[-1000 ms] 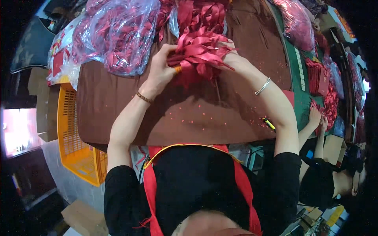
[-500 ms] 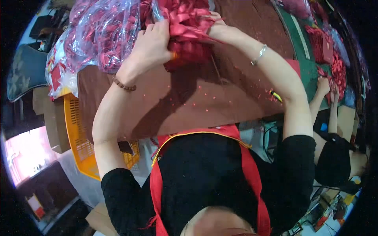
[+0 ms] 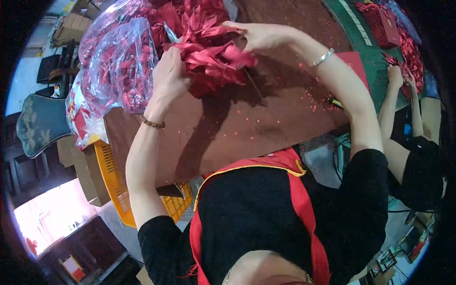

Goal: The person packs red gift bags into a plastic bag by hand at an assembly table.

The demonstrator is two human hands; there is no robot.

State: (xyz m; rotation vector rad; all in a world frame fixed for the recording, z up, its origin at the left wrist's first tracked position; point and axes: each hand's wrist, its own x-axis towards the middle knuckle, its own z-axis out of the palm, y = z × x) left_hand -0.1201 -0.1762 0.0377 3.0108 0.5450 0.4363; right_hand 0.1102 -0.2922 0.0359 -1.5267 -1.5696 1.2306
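Gripping the left edge of a bundle of red ribbons [image 3: 216, 59], the left hand [image 3: 170, 71] has its fingers curled in against the loops. The right hand [image 3: 254, 35] is at the bundle's upper right side, its back up and one finger stretched along the ribbons; whether it grips or only touches them, I cannot tell. The bundle is at the far part of the brown table [image 3: 228, 137], left of the middle, with loose ends fanning toward the right and a darker red mass beneath. More red ribbon lies just beyond it.

Left of the left hand, near it, sits a clear bag [image 3: 121, 61] filled with red pieces. Tiny red scraps [image 3: 313, 92] dot the cloth, thickest toward the right, close to a yellow and black tool [image 3: 335, 102] by the right forearm. A red sheet [image 3: 355, 66] lies at the table's right edge.

Farther right, a co-worker's hands [image 3: 395, 76] are at red ribbons [image 3: 411, 59] by a green table [image 3: 377, 90]. At lower left, an orange crate [image 3: 111, 175] stands beside the brown table, partly behind the left forearm.
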